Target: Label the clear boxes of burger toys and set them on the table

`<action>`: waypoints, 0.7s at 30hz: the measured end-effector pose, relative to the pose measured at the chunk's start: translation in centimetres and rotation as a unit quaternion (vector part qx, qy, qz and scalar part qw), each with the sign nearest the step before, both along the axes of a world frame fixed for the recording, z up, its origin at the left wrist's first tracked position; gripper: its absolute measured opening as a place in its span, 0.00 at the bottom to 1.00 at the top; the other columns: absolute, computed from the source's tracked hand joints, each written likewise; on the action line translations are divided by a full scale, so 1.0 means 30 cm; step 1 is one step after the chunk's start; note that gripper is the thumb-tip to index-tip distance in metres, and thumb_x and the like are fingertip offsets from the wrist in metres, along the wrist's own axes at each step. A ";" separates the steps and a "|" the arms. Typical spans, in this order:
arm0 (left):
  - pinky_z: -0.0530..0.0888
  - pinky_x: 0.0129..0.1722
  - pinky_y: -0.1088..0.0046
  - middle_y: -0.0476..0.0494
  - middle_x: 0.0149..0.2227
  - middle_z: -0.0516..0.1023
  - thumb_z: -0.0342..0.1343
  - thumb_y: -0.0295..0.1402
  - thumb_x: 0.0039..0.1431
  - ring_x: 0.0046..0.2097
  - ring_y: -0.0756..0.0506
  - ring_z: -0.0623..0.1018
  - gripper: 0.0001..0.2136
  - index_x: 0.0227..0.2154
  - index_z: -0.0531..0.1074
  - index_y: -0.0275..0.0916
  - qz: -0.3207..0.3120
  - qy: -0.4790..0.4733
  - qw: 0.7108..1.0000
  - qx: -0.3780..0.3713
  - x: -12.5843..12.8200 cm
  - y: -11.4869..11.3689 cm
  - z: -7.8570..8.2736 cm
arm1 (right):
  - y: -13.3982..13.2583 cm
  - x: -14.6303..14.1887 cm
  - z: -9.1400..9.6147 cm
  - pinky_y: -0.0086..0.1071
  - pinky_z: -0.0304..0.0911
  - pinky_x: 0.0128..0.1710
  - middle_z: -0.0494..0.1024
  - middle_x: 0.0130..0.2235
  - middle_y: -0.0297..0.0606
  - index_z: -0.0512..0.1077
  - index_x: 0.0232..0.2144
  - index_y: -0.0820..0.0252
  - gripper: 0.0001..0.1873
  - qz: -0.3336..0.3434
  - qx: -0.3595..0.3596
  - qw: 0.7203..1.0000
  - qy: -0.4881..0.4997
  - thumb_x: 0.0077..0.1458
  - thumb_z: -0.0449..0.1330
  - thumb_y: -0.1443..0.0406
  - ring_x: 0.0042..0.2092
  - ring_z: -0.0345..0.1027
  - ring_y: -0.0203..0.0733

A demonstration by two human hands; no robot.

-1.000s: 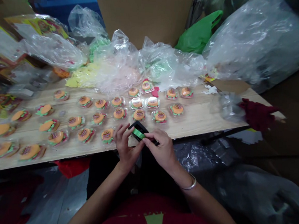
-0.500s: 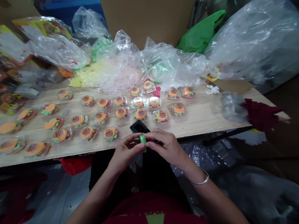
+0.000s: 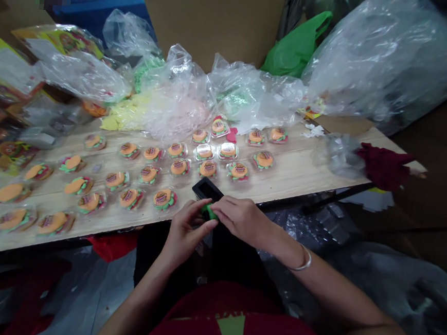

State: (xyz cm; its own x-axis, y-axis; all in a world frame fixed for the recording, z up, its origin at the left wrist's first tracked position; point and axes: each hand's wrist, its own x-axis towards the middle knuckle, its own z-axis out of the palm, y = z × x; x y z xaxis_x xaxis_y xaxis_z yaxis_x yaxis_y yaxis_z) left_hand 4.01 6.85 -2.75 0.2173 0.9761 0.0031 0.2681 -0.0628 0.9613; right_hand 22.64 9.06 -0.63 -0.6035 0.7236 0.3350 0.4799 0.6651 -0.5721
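Close to the table's front edge, my left hand (image 3: 189,225) has its thumb and fingers curled round a small green piece (image 3: 208,211), whose kind I cannot make out. The fingers of my right hand (image 3: 239,218) are pinched on the same piece from the right side, partly hiding it. Just beyond my fingers lies a black rectangular device (image 3: 207,189), perhaps a phone, at the table edge. Nearest to my left hand on the table is a toy burger in a clear plastic pack (image 3: 164,199).
Several more packed toy burgers (image 3: 116,179) spread across the wooden table (image 3: 293,170). Behind them lie clear bags of yellow pieces (image 3: 125,111) and green pieces (image 3: 234,98). A green bag (image 3: 296,52) and a dark red cloth (image 3: 384,164) are on the right. Cardboard (image 3: 215,25) stands behind.
The green piece has turned and shifted slightly left between my fingers. My right hand has moved a little left and its fingers have closed further over it. The view has shifted slightly.
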 end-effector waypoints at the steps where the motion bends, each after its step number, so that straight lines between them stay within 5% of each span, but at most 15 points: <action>1: 0.73 0.39 0.72 0.42 0.44 0.73 0.62 0.35 0.53 0.41 0.46 0.75 0.20 0.50 0.70 0.42 0.002 -0.007 1.000 -0.007 0.001 0.002 -0.008 | 0.005 0.001 -0.006 0.30 0.63 0.36 0.75 0.34 0.43 0.72 0.35 0.67 0.14 -0.005 -0.013 1.000 0.018 0.63 0.47 0.69 0.36 0.69 0.38; 6: 0.72 0.36 0.73 0.42 0.43 0.74 0.62 0.36 0.51 0.39 0.47 0.75 0.21 0.49 0.71 0.40 -0.004 0.001 1.000 -0.014 0.001 0.007 -0.006 | 0.025 0.012 -0.012 0.28 0.62 0.34 0.75 0.33 0.39 0.73 0.37 0.66 0.08 0.013 -0.083 0.994 0.068 0.60 0.55 0.67 0.34 0.69 0.35; 11: 0.70 0.32 0.76 0.44 0.38 0.73 0.62 0.35 0.52 0.36 0.49 0.73 0.19 0.48 0.72 0.39 -0.004 0.084 0.996 0.039 -0.001 0.008 0.031 | 0.025 0.010 0.001 0.30 0.61 0.35 0.74 0.33 0.45 0.73 0.36 0.71 0.14 0.038 -0.033 0.999 0.004 0.63 0.48 0.68 0.35 0.68 0.38; 15: 0.71 0.37 0.73 0.42 0.41 0.75 0.62 0.35 0.51 0.39 0.47 0.74 0.19 0.47 0.73 0.39 0.006 0.037 0.999 0.010 -0.002 0.011 0.018 | 0.033 -0.002 -0.008 0.31 0.61 0.35 0.75 0.33 0.45 0.73 0.35 0.70 0.13 0.027 -0.039 0.999 0.023 0.62 0.49 0.69 0.35 0.68 0.38; 21: 0.71 0.45 0.68 0.43 0.46 0.77 0.65 0.32 0.47 0.45 0.44 0.75 0.22 0.48 0.72 0.42 -0.024 -0.149 0.981 -0.125 -0.026 0.009 0.013 | 0.055 -0.036 -0.006 0.25 0.61 0.27 0.75 0.27 0.34 0.73 0.35 0.66 0.08 -0.002 -0.253 0.948 0.194 0.57 0.54 0.69 0.26 0.68 0.31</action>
State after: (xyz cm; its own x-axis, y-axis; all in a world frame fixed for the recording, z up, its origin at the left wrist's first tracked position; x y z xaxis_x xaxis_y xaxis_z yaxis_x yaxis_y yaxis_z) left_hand 3.24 7.13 -2.37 0.2888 0.9432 -0.1640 -0.0236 0.1783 0.9837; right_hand 21.56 10.72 -0.82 -0.5027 0.8529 0.1406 0.1695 0.2567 -0.9515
